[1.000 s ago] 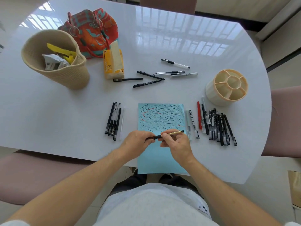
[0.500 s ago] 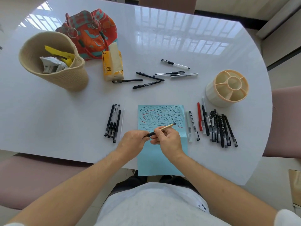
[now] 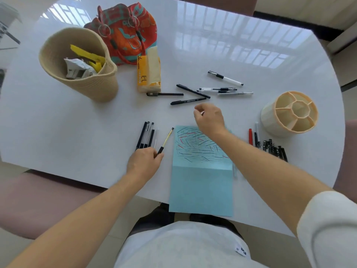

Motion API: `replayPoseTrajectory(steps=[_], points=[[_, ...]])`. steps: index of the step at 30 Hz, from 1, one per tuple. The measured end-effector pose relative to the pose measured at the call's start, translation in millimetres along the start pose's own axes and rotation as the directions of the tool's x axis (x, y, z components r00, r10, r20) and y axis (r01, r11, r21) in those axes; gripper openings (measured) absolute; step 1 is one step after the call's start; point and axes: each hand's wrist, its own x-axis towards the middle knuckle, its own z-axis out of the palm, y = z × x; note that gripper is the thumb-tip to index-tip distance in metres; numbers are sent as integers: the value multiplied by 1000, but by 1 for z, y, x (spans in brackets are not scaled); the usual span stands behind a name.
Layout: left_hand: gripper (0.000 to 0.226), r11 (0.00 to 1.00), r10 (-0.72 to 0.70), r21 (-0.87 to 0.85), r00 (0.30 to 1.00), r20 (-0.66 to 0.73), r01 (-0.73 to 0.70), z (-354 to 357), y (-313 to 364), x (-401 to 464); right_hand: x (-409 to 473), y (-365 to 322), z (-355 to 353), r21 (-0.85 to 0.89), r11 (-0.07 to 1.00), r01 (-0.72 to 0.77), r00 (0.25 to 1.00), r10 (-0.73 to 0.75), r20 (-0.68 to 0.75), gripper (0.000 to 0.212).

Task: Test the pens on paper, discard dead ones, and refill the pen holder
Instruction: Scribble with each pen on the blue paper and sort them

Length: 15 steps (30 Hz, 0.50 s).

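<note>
The left hand pinches the low end of a tan pen — it points up and away, just left of the blue paper — while the right hand, fingers curled, maybe on something small, reaches toward the loose pens.

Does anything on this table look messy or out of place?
A little. The blue paper hangs over the table's near edge toward the person, and the pens near the middle lie scattered at angles, unlike the tidy rows beside the paper. Nothing looks spilled or broken.
</note>
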Motion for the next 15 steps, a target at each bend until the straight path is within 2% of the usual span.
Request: replayPoseTrajectory(steps=[5,9,12,15], points=[[42,947,-21,322,996,85,-8,3,-4,4,49,-10,20,-357,911,206,979,-189,82,38],[54,907,-31,419,986,167,-43,0,-14,9,63,-11,31,-573,763,300,951,-289,114,30],[61,900,-41,434,981,190,-47,-3,-20,12,63,-11,32,-600,727,334,936,-331,120,26],[62,895,-44,445,985,166,-35,-6,-24,17,50,-10,23,-470,825,314,947,-308,91,20]])
